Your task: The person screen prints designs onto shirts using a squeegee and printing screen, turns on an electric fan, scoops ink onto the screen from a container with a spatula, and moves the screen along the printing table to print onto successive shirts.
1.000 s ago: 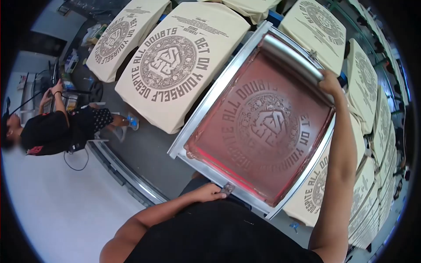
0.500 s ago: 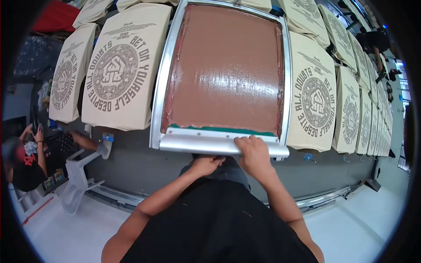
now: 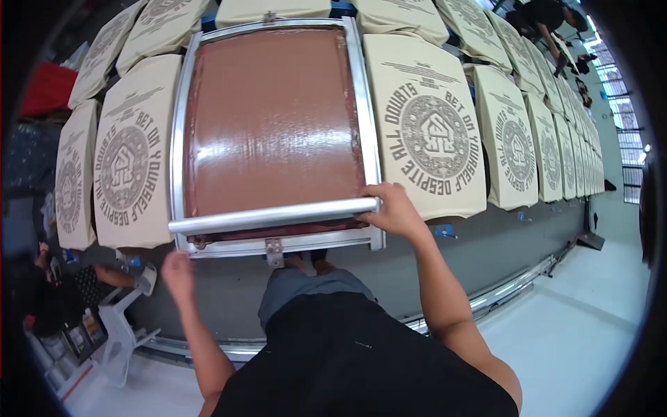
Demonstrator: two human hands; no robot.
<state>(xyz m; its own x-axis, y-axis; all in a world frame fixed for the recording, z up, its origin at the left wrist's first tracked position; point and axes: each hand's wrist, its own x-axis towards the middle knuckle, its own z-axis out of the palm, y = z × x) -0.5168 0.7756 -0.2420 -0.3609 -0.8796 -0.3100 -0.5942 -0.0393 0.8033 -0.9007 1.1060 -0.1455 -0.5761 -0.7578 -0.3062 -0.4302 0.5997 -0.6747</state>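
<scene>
A silver screen-printing frame (image 3: 372, 160) lies in front of me, its mesh covered with brown ink (image 3: 278, 90). Across the near end of the ink rests a long metal squeegee (image 3: 271, 217), tilted slightly up to the right. My right hand (image 3: 394, 214) grips the right end of the squeegee, fingers wrapped round it. Just below the frame's near left corner is my left hand (image 3: 179, 274), smeared by motion, close to the squeegee's left end but apart from it. A metal hinge plate (image 3: 274, 251) sits at the middle of the frame's near edge.
Cream printed shirts (image 3: 434, 132) lie on boards in rows on both sides. A white plastic chair (image 3: 118, 330) stands at lower left near a seated person (image 3: 69, 288). Another person (image 3: 545, 21) is at far upper right. A metal rail (image 3: 486, 299) runs along the floor.
My view has shifted, so the frame appears further left. My right hand has moved to the squeegee's right end. My left hand has swung out left, and the squeegee now sits higher over the ink.
</scene>
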